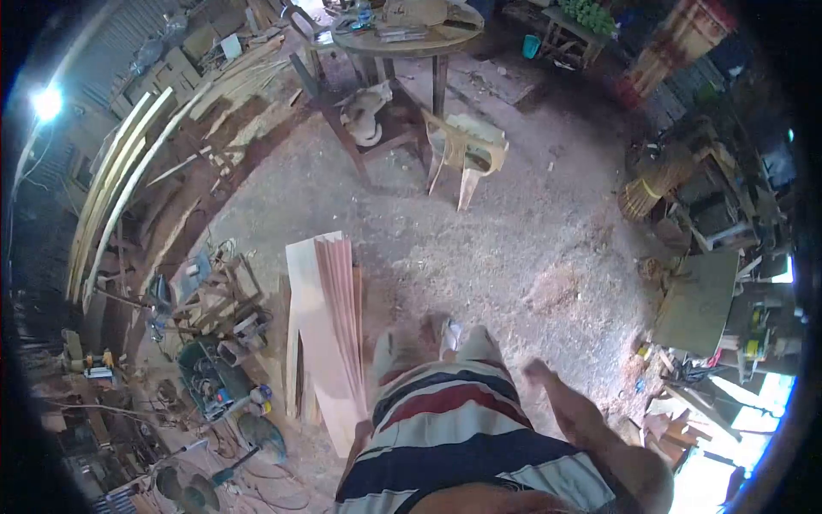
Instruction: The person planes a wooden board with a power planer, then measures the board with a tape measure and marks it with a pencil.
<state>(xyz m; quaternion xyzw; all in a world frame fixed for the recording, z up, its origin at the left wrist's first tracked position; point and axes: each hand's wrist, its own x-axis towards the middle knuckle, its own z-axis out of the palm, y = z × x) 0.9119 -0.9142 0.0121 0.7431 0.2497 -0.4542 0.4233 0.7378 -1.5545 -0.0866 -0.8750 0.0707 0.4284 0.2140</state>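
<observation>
Wooden boards (330, 325) lie in a stack on the floor (514, 248), left of the middle of the frame. The top ones are pale and pinkish, and they run from the middle down toward the bottom. The person stands just beside them, in a striped shirt (462, 437) at the bottom middle. Two feet (445, 336) peek out above the shirt, on the sawdust.

The right hand (538, 373) hangs at the side, to the right of the shirt. It touches nothing and is well apart from the boards. It is too small and blurry to tell if its grip is open or closed. A thin bit of the left arm (355, 445) shows between the shirt and the boards. The left hand is hidden, so I cannot tell its grip.

Power tools (210, 373) sit in the lower left. Long bent wood strips (120, 180) lean at the left. A round surface (411, 38) is at the top middle, with a pale plastic chair (467, 150) below it. A bundle of sticks (655, 184) stands at the right.
</observation>
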